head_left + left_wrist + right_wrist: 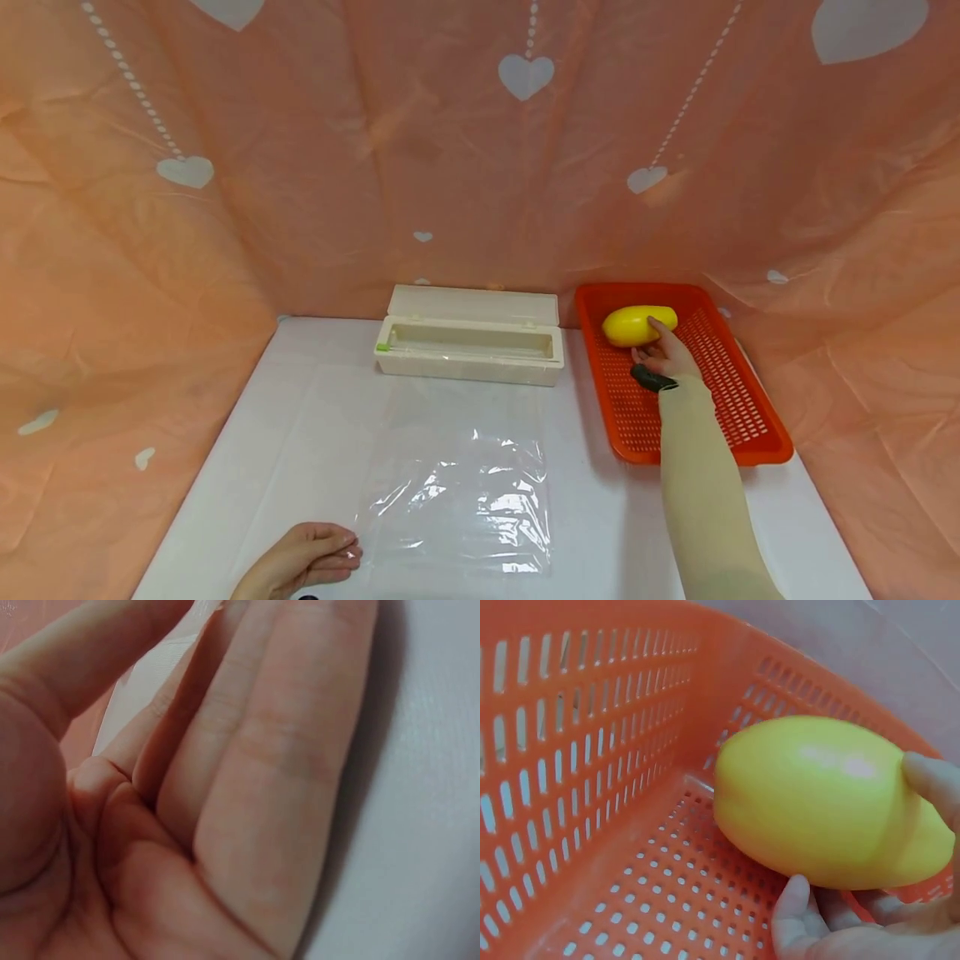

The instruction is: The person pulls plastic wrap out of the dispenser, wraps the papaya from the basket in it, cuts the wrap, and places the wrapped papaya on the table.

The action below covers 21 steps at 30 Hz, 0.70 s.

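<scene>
A smooth yellow papaya (628, 326) lies tilted inside the orange-red basket (780, 450), near its back end. My right hand (672, 354) grips it from the near side; in the right wrist view the fingers (795, 919) curl below the papaya (817, 802) while one digit presses its upper side. Clear plastic film (457, 500) spreads over the white table from the cream box. Left of the film, my left hand (311, 554) rests low, its fingers fairly straight. In the left wrist view its palm (150, 885) holds nothing visible; the thumb tip is cut off.
The cream box (468, 367), its lid (480, 304) raised, stands at the back of the white table (300, 433). An orange cloth with white hearts (527, 77) hangs behind and on both sides. A black band (651, 379) is at the right wrist.
</scene>
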Each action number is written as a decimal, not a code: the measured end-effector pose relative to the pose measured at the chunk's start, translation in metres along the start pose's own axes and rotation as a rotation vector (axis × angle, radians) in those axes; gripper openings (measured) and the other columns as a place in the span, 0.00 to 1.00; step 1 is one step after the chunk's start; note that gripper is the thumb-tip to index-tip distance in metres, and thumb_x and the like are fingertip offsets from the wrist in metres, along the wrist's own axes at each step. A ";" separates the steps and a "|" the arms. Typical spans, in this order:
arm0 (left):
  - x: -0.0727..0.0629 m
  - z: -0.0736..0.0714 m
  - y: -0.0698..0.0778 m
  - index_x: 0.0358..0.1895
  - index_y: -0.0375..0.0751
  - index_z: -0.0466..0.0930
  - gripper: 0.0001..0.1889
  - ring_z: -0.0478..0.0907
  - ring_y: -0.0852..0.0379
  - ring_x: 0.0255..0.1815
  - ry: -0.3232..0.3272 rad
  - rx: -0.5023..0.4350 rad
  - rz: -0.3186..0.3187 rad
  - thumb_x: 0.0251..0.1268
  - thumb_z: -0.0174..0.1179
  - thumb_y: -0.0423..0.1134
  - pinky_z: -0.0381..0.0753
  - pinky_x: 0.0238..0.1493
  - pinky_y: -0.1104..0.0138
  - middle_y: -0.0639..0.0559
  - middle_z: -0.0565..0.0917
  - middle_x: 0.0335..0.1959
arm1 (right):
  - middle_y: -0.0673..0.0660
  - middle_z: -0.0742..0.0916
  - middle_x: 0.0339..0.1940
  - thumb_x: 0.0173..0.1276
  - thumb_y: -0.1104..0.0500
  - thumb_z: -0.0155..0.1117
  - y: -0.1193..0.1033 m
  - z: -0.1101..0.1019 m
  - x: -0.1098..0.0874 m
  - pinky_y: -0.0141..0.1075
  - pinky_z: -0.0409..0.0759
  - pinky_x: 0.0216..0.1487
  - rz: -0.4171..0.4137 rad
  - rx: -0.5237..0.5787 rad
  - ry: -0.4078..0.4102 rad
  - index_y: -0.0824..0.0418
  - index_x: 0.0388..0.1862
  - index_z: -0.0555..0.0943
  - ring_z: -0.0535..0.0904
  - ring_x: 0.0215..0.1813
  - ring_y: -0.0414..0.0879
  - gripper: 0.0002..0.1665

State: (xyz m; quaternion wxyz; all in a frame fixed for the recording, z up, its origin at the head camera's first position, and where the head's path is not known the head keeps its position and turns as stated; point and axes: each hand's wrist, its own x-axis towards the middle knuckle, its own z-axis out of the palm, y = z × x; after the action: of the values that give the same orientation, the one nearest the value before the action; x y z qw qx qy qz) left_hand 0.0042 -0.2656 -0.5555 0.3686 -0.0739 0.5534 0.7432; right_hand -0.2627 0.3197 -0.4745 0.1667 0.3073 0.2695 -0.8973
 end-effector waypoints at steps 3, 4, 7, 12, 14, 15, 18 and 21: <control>0.000 0.000 0.000 0.46 0.27 0.79 0.11 0.84 0.50 0.43 0.001 0.005 0.001 0.73 0.51 0.33 0.81 0.48 0.59 0.42 0.85 0.39 | 0.48 0.58 0.72 0.66 0.51 0.64 0.000 0.000 0.002 0.31 0.55 0.69 -0.023 -0.078 0.040 0.43 0.77 0.44 0.58 0.64 0.39 0.50; 0.000 0.000 0.001 0.46 0.27 0.79 0.11 0.84 0.50 0.43 0.000 0.006 0.001 0.73 0.51 0.33 0.81 0.49 0.59 0.42 0.85 0.40 | 0.48 0.56 0.74 0.65 0.50 0.65 0.001 0.000 0.003 0.32 0.55 0.70 -0.027 -0.095 0.052 0.43 0.77 0.42 0.57 0.66 0.40 0.52; -0.001 0.000 0.001 0.47 0.27 0.79 0.11 0.84 0.49 0.43 -0.001 0.004 0.000 0.73 0.51 0.33 0.81 0.49 0.59 0.41 0.85 0.40 | 0.47 0.50 0.76 0.64 0.49 0.65 0.001 -0.002 0.006 0.34 0.53 0.72 -0.022 -0.101 0.055 0.43 0.77 0.38 0.51 0.72 0.43 0.56; -0.001 0.003 0.002 0.46 0.27 0.79 0.12 0.84 0.49 0.43 0.013 0.018 -0.009 0.72 0.53 0.34 0.81 0.49 0.59 0.41 0.85 0.40 | 0.45 0.50 0.76 0.64 0.50 0.66 -0.002 -0.006 0.002 0.40 0.49 0.74 0.009 -0.016 -0.002 0.41 0.77 0.40 0.48 0.74 0.41 0.54; 0.000 0.005 0.002 0.45 0.27 0.79 0.12 0.84 0.50 0.42 0.029 0.036 -0.014 0.72 0.53 0.35 0.81 0.49 0.58 0.41 0.85 0.39 | 0.44 0.52 0.75 0.64 0.50 0.66 -0.004 -0.006 -0.005 0.43 0.50 0.74 0.002 -0.002 -0.027 0.41 0.76 0.43 0.51 0.74 0.43 0.52; 0.001 0.005 0.003 0.45 0.27 0.79 0.12 0.84 0.50 0.42 0.040 0.044 -0.016 0.72 0.54 0.36 0.81 0.49 0.58 0.41 0.85 0.39 | 0.44 0.53 0.74 0.65 0.49 0.66 -0.005 -0.006 -0.009 0.45 0.50 0.73 -0.006 -0.006 -0.048 0.40 0.76 0.44 0.51 0.74 0.44 0.51; 0.002 0.007 0.003 0.44 0.27 0.79 0.14 0.84 0.50 0.41 0.081 0.062 -0.029 0.71 0.55 0.38 0.82 0.47 0.59 0.40 0.85 0.38 | 0.47 0.57 0.72 0.65 0.49 0.66 -0.009 -0.004 -0.022 0.48 0.51 0.73 -0.039 -0.030 -0.095 0.41 0.75 0.46 0.55 0.73 0.49 0.50; 0.001 0.009 0.004 0.43 0.27 0.79 0.14 0.84 0.51 0.40 0.121 0.066 -0.046 0.70 0.56 0.39 0.82 0.46 0.59 0.40 0.85 0.37 | 0.50 0.60 0.69 0.65 0.47 0.66 -0.010 0.001 -0.034 0.48 0.53 0.72 -0.089 -0.146 -0.129 0.41 0.75 0.46 0.59 0.69 0.50 0.49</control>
State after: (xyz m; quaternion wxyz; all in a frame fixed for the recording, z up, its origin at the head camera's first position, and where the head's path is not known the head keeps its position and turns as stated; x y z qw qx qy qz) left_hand 0.0040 -0.2578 -0.5495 0.3536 -0.1192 0.5973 0.7099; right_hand -0.2423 0.3319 -0.4488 0.1656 0.2237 0.3363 -0.8997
